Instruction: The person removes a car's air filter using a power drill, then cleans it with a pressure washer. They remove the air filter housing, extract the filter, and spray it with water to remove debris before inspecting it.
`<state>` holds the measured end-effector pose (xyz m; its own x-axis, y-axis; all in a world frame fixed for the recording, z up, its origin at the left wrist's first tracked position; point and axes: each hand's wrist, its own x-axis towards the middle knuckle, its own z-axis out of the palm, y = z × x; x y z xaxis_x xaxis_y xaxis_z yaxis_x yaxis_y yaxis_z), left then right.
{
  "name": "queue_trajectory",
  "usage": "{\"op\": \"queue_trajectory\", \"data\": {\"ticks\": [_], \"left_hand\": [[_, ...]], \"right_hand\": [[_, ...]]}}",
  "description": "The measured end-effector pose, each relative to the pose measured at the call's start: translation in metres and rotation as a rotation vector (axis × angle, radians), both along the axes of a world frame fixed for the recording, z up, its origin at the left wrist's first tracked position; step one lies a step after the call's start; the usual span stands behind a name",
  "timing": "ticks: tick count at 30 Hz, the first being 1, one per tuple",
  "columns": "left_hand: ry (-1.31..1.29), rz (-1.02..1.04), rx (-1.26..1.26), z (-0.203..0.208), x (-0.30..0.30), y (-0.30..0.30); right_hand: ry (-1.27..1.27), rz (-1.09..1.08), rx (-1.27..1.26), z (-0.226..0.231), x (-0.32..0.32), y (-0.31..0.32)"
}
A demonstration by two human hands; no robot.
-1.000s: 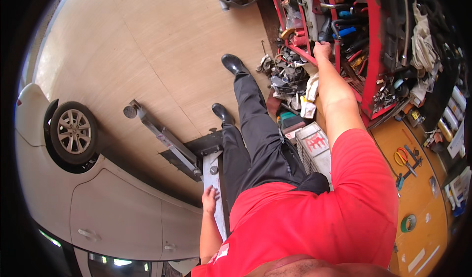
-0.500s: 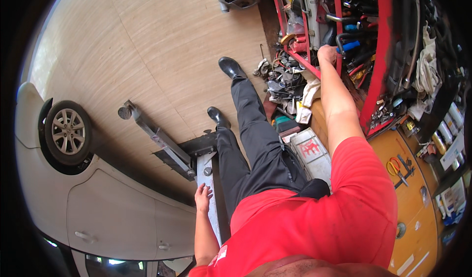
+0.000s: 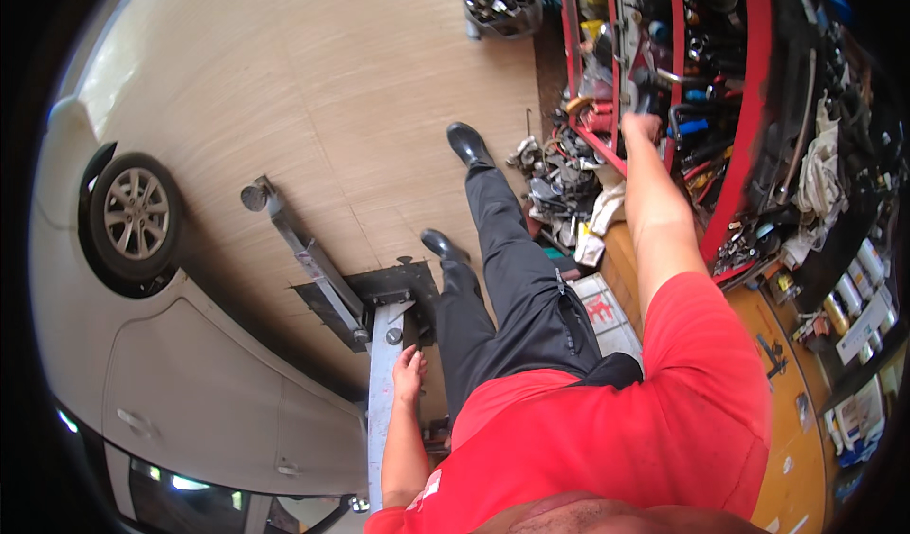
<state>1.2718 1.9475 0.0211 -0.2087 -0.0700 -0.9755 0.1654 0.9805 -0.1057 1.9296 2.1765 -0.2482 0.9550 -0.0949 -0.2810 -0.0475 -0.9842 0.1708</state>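
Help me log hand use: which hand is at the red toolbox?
The right hand: it is at the red toolbox, while the left hand hangs near the grey metal beam.

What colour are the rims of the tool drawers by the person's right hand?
The drawer rims are red, as the head view shows.

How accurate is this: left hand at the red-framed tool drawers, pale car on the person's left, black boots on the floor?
One error: it's the right hand at the red-framed tool drawers, as the head view shows. The pale car on the person's left and black boots on the floor stand.
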Motion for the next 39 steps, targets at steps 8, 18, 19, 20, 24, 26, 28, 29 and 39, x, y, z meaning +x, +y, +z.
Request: {"op": "queue_trajectory", "data": {"ticks": [8,18,19,20,24,26,28,29,39], "left_hand": [[0.080,0.259,0.237,0.014,0.004,-0.029],[0.094,0.590,0.571,0.037,0.017,-0.137],[0.106,0.665,0.648,0.043,0.016,-0.151],[0.139,0.746,0.737,0.050,0.012,-0.168],[0.328,0.989,1.066,0.103,0.005,-0.266],[0.527,1.042,1.185,0.109,0.018,-0.331],[0.818,0.991,1.109,0.088,0.039,-0.411],[0.987,0.928,1.006,0.082,0.050,-0.451],[1.332,1.995,0.719,0.095,0.170,-0.637]], "right_hand": [[0.272,0.435,-0.092,0.122,-0.139,0.010],[0.915,2.007,0.396,0.306,-0.366,-0.018],[1.096,2.145,0.464,0.344,-0.397,-0.023],[1.291,2.188,0.498,0.384,-0.428,-0.035],[2.093,2.078,0.319,0.492,-0.536,-0.131],[2.352,1.942,0.245,0.526,-0.596,-0.207],[2.120,2.332,0.235,0.547,-0.656,-0.294],[2.131,2.344,0.014,0.561,-0.678,-0.340],[3.080,2.783,-0.656,0.557,-0.723,-0.638]]}}
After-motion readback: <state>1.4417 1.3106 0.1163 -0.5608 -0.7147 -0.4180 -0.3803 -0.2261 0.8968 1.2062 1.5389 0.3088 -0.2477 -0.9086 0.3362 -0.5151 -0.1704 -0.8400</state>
